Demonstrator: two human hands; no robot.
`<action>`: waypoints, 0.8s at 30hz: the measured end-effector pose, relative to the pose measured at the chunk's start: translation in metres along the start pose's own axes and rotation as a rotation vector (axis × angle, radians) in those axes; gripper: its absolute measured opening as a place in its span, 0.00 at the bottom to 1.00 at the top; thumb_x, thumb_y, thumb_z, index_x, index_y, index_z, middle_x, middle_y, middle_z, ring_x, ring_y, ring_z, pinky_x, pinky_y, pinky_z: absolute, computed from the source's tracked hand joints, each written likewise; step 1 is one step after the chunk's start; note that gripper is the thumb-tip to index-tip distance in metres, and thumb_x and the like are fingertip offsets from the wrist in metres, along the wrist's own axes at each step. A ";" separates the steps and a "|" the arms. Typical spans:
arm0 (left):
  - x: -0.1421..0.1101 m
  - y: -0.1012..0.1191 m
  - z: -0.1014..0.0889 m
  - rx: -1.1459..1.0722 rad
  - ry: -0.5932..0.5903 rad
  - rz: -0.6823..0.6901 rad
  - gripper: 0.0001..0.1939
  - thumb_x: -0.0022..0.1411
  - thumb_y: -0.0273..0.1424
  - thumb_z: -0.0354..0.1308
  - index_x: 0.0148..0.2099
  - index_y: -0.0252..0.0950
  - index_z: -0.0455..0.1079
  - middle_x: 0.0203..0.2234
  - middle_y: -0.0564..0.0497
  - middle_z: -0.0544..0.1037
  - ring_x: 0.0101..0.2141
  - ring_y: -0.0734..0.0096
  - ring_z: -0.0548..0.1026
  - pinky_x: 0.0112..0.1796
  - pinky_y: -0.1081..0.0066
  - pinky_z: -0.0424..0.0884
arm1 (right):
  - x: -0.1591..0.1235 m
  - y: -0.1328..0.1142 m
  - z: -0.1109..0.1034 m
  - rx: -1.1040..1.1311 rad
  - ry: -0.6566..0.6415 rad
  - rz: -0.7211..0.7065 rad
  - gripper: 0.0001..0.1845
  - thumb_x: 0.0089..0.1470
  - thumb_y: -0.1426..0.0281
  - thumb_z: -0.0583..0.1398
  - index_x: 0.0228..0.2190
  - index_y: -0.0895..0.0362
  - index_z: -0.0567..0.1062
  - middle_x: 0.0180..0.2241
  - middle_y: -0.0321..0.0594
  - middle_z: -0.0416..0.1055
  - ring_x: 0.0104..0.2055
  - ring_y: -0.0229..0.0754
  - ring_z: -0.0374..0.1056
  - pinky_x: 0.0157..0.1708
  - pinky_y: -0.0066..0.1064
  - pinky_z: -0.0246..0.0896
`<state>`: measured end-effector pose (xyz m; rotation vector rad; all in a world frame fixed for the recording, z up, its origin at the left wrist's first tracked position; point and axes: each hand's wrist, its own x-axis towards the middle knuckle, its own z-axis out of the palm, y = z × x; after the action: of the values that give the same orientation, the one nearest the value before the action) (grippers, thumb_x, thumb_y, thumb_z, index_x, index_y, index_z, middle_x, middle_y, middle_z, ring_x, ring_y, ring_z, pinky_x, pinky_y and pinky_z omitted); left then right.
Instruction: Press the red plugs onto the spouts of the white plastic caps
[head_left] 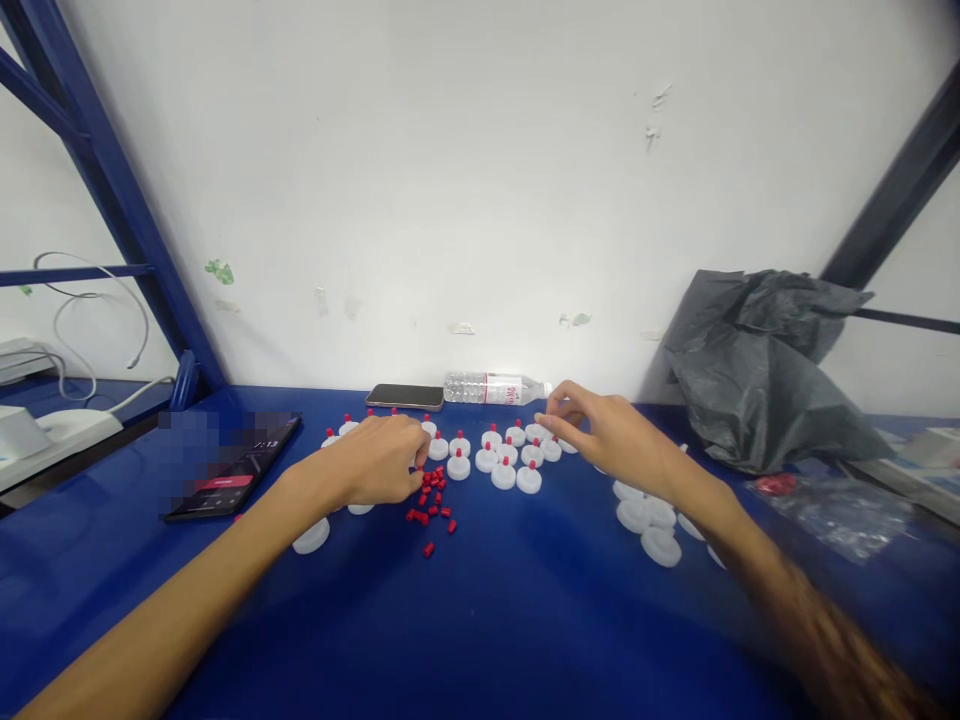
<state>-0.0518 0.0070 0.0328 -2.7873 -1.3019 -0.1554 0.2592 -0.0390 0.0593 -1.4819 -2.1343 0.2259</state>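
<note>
Red tips (532, 464) vertical on white caps (529, 482), pointing up, left fingers (409, 480), right fingers (568, 431) curled, grip unclear

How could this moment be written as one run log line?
left hand: at loose red pieces | right hand: fingertips at red-tipped white discs | by wall: bottle, phone
</note>
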 end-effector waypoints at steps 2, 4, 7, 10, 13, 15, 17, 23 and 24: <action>0.001 0.002 -0.003 -0.018 0.076 -0.007 0.04 0.55 0.28 0.55 0.33 0.40 0.70 0.29 0.49 0.79 0.30 0.59 0.76 0.27 0.65 0.60 | 0.001 -0.003 0.005 0.065 0.037 -0.024 0.16 0.64 0.54 0.56 0.46 0.49 0.71 0.36 0.36 0.80 0.33 0.41 0.75 0.34 0.34 0.67; 0.002 0.007 -0.006 -0.038 0.151 -0.001 0.03 0.59 0.30 0.54 0.35 0.40 0.70 0.29 0.50 0.79 0.29 0.62 0.75 0.28 0.66 0.59 | 0.001 -0.006 0.011 0.120 0.069 -0.066 0.18 0.64 0.54 0.56 0.51 0.49 0.70 0.40 0.37 0.80 0.35 0.41 0.76 0.35 0.34 0.70; 0.005 0.015 -0.009 -0.101 0.253 0.002 0.04 0.62 0.32 0.54 0.39 0.39 0.69 0.30 0.52 0.78 0.29 0.66 0.74 0.29 0.68 0.61 | -0.002 -0.014 0.021 0.190 0.105 -0.140 0.20 0.64 0.57 0.57 0.55 0.48 0.70 0.47 0.41 0.77 0.41 0.43 0.77 0.39 0.36 0.74; 0.008 0.023 -0.006 -0.188 0.318 0.008 0.07 0.66 0.35 0.55 0.43 0.39 0.68 0.30 0.54 0.77 0.30 0.67 0.74 0.32 0.68 0.64 | -0.005 -0.023 0.029 0.267 0.101 -0.206 0.19 0.65 0.60 0.57 0.55 0.48 0.71 0.52 0.42 0.74 0.44 0.42 0.77 0.42 0.37 0.76; 0.009 0.026 -0.002 -0.252 0.331 0.021 0.09 0.69 0.38 0.54 0.44 0.39 0.68 0.31 0.54 0.77 0.31 0.68 0.74 0.33 0.68 0.65 | -0.008 -0.029 0.035 0.301 0.068 -0.270 0.16 0.66 0.61 0.56 0.53 0.47 0.74 0.50 0.41 0.74 0.44 0.42 0.76 0.43 0.40 0.77; 0.009 0.026 0.001 -0.281 0.321 0.055 0.10 0.71 0.39 0.53 0.44 0.39 0.69 0.32 0.55 0.78 0.32 0.68 0.75 0.33 0.69 0.64 | -0.009 -0.031 0.037 0.285 0.071 -0.300 0.15 0.66 0.60 0.56 0.52 0.45 0.74 0.49 0.40 0.75 0.46 0.43 0.75 0.45 0.42 0.76; 0.008 0.026 0.003 -0.294 0.314 0.100 0.10 0.73 0.39 0.52 0.45 0.39 0.69 0.35 0.54 0.79 0.33 0.68 0.75 0.33 0.69 0.64 | -0.009 -0.032 0.039 0.266 0.098 -0.310 0.15 0.66 0.61 0.57 0.52 0.45 0.74 0.50 0.39 0.75 0.49 0.45 0.74 0.49 0.44 0.74; 0.009 0.029 0.008 -0.278 0.357 0.155 0.13 0.74 0.40 0.51 0.45 0.38 0.71 0.36 0.52 0.80 0.32 0.68 0.76 0.33 0.68 0.64 | -0.009 -0.032 0.042 0.249 0.115 -0.318 0.15 0.66 0.62 0.58 0.53 0.45 0.74 0.49 0.37 0.77 0.49 0.45 0.74 0.51 0.44 0.72; 0.010 0.030 0.009 -0.275 0.356 0.154 0.13 0.74 0.41 0.51 0.46 0.38 0.71 0.36 0.52 0.80 0.32 0.68 0.76 0.33 0.68 0.64 | -0.009 -0.032 0.042 0.263 0.109 -0.323 0.16 0.66 0.62 0.58 0.53 0.45 0.74 0.49 0.37 0.77 0.48 0.44 0.74 0.50 0.43 0.73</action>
<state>-0.0220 -0.0041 0.0247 -2.8758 -1.0441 -0.8367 0.2138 -0.0534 0.0343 -0.9660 -2.1240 0.2879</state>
